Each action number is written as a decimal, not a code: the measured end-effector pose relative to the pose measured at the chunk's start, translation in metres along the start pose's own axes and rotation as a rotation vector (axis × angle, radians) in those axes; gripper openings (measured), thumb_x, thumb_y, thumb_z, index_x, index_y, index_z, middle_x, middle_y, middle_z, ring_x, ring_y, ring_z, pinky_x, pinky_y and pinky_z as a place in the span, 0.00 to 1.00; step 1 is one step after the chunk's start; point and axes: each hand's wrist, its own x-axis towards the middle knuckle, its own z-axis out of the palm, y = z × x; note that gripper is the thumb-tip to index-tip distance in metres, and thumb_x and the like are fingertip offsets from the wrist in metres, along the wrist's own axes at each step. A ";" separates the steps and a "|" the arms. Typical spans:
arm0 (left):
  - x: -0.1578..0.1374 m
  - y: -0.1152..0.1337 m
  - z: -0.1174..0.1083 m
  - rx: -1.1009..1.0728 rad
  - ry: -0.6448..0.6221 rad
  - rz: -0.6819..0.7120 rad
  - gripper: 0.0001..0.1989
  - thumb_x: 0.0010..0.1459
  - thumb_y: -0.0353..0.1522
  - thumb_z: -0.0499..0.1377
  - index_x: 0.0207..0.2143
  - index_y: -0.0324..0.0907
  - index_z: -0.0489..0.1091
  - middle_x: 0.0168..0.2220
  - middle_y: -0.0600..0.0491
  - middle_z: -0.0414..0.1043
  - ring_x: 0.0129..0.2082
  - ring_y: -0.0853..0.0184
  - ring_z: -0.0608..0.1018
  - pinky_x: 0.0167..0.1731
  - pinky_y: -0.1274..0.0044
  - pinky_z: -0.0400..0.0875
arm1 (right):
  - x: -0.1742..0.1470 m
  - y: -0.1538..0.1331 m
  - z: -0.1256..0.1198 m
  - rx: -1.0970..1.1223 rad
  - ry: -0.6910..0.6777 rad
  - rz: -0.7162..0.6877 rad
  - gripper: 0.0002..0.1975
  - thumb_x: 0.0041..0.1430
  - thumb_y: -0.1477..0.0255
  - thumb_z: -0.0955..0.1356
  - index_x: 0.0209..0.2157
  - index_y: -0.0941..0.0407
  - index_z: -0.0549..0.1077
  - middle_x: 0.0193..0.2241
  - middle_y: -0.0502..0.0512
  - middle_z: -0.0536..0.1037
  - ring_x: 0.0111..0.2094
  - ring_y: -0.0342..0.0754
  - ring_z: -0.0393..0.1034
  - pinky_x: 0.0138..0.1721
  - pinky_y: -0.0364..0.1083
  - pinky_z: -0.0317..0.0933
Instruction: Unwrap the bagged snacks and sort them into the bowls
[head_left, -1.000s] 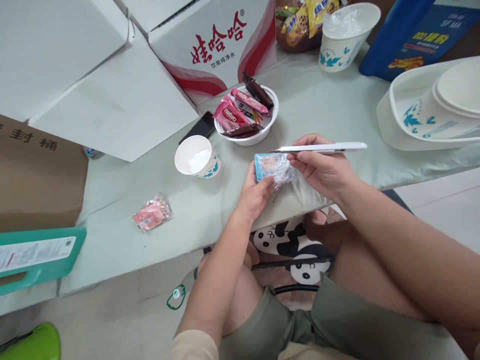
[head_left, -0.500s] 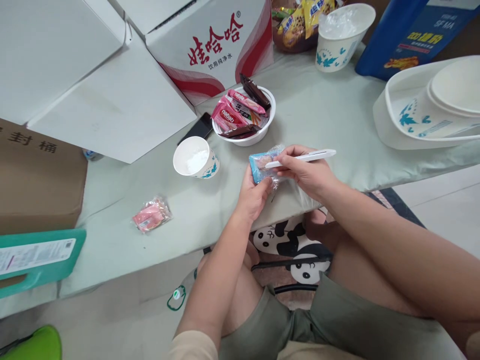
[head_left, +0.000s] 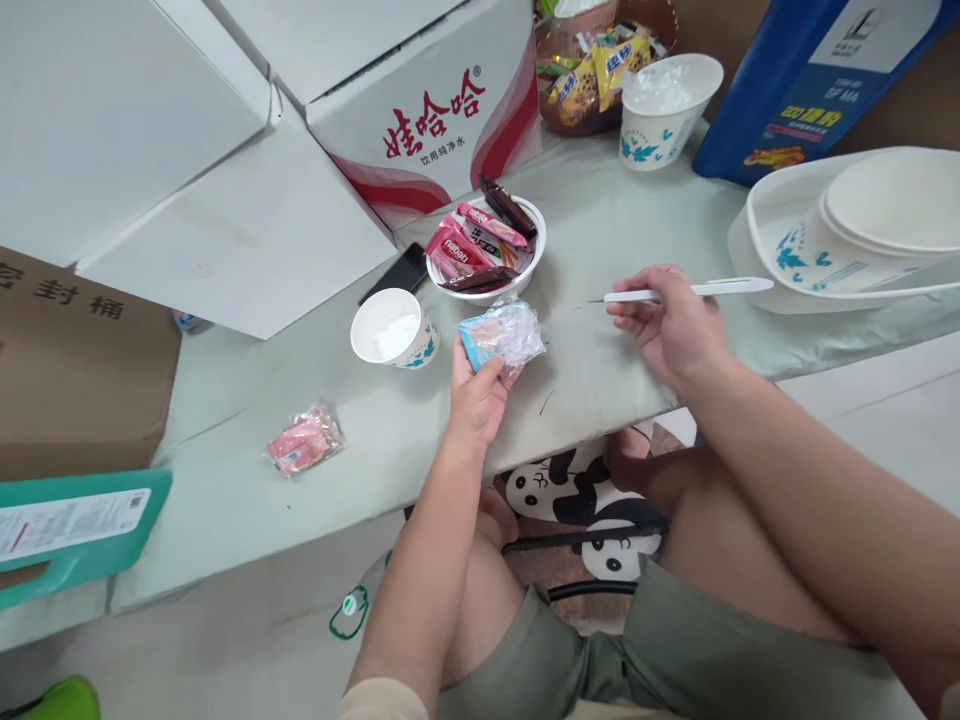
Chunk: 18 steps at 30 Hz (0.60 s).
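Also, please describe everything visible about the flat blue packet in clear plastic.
The flat blue packet looks roughly rectangular, with blue along its left end, a pinkish-brown patch and shiny, crinkled transparent film. The left hand grips its near edge, thumb on top, in front of the round white bowl. Whether it touches the table is unclear; its print is unreadable.

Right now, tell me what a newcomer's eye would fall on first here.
Probably the white carton with big red lettering at the back of the table, and the white bowl of pink and brown wrapped snacks in front of it. Next, perhaps, the left hand near the table's front edge, holding a blue packet in clear wrap, and the right hand, apart from it, holding a slim white tool.
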 end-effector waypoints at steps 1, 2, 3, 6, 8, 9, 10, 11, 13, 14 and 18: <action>-0.002 0.000 -0.001 0.079 0.009 0.030 0.37 0.49 0.32 0.67 0.60 0.58 0.58 0.59 0.52 0.68 0.53 0.62 0.76 0.50 0.71 0.72 | 0.001 -0.001 -0.003 -0.098 0.023 -0.074 0.10 0.56 0.61 0.67 0.30 0.51 0.66 0.35 0.54 0.78 0.34 0.49 0.76 0.34 0.50 0.71; -0.005 0.000 -0.001 0.185 0.017 0.072 0.39 0.50 0.32 0.67 0.62 0.59 0.55 0.60 0.51 0.67 0.55 0.60 0.75 0.52 0.69 0.71 | 0.001 -0.002 -0.005 -0.230 0.031 -0.152 0.08 0.56 0.62 0.67 0.32 0.51 0.67 0.35 0.53 0.78 0.34 0.50 0.75 0.36 0.51 0.71; -0.008 0.000 -0.002 0.316 0.028 0.127 0.40 0.51 0.32 0.67 0.63 0.58 0.54 0.60 0.50 0.65 0.57 0.59 0.73 0.56 0.67 0.69 | 0.001 -0.001 -0.008 -0.382 0.025 -0.229 0.06 0.56 0.64 0.67 0.33 0.51 0.68 0.35 0.53 0.77 0.34 0.51 0.74 0.38 0.52 0.69; -0.015 0.003 -0.005 0.744 0.094 0.320 0.33 0.51 0.33 0.68 0.59 0.50 0.62 0.66 0.44 0.57 0.67 0.51 0.61 0.66 0.61 0.55 | 0.004 0.005 -0.013 -0.790 -0.073 -0.412 0.07 0.53 0.70 0.67 0.36 0.51 0.70 0.37 0.56 0.76 0.36 0.53 0.71 0.43 0.55 0.66; -0.014 0.005 -0.009 0.929 0.119 0.411 0.25 0.51 0.34 0.68 0.52 0.46 0.68 0.69 0.43 0.51 0.70 0.48 0.54 0.68 0.59 0.49 | 0.007 0.011 -0.016 -0.937 -0.162 -0.465 0.09 0.52 0.72 0.67 0.38 0.51 0.71 0.43 0.59 0.75 0.38 0.54 0.71 0.43 0.55 0.65; -0.012 0.006 -0.012 0.980 0.103 0.434 0.22 0.52 0.35 0.67 0.50 0.46 0.69 0.68 0.43 0.52 0.70 0.48 0.54 0.68 0.58 0.49 | 0.009 0.015 -0.017 -0.990 -0.205 -0.481 0.10 0.52 0.73 0.66 0.39 0.52 0.71 0.45 0.59 0.74 0.39 0.54 0.71 0.42 0.54 0.65; -0.009 0.006 -0.014 1.010 0.067 0.446 0.21 0.53 0.36 0.67 0.49 0.45 0.69 0.67 0.43 0.55 0.69 0.49 0.57 0.68 0.58 0.50 | 0.011 0.018 -0.018 -1.041 -0.243 -0.492 0.12 0.52 0.73 0.66 0.40 0.52 0.72 0.47 0.60 0.74 0.40 0.55 0.71 0.42 0.54 0.65; -0.005 0.005 -0.017 1.025 0.025 0.448 0.21 0.53 0.36 0.67 0.49 0.46 0.70 0.64 0.43 0.61 0.67 0.50 0.62 0.67 0.58 0.53 | 0.012 0.020 -0.018 -1.091 -0.270 -0.501 0.14 0.52 0.74 0.65 0.41 0.52 0.73 0.48 0.60 0.73 0.41 0.56 0.71 0.42 0.55 0.65; 0.003 0.003 -0.021 1.029 -0.027 0.441 0.21 0.52 0.35 0.67 0.49 0.46 0.70 0.58 0.44 0.70 0.60 0.53 0.70 0.62 0.60 0.62 | 0.015 0.025 -0.018 -1.185 -0.291 -0.530 0.18 0.50 0.76 0.65 0.44 0.53 0.74 0.51 0.61 0.73 0.46 0.60 0.70 0.43 0.57 0.66; 0.005 0.002 -0.022 1.019 -0.029 0.434 0.21 0.51 0.35 0.67 0.49 0.45 0.70 0.55 0.45 0.73 0.57 0.54 0.73 0.59 0.61 0.65 | 0.016 0.026 -0.018 -1.222 -0.290 -0.546 0.20 0.49 0.77 0.64 0.46 0.53 0.74 0.52 0.62 0.72 0.48 0.61 0.70 0.45 0.58 0.65; 0.009 -0.002 -0.025 0.933 -0.005 0.417 0.18 0.52 0.37 0.67 0.46 0.44 0.72 0.48 0.47 0.77 0.49 0.58 0.78 0.50 0.66 0.71 | 0.021 0.032 -0.022 -1.267 -0.252 -0.590 0.21 0.53 0.78 0.62 0.47 0.52 0.76 0.58 0.62 0.71 0.55 0.64 0.67 0.51 0.63 0.62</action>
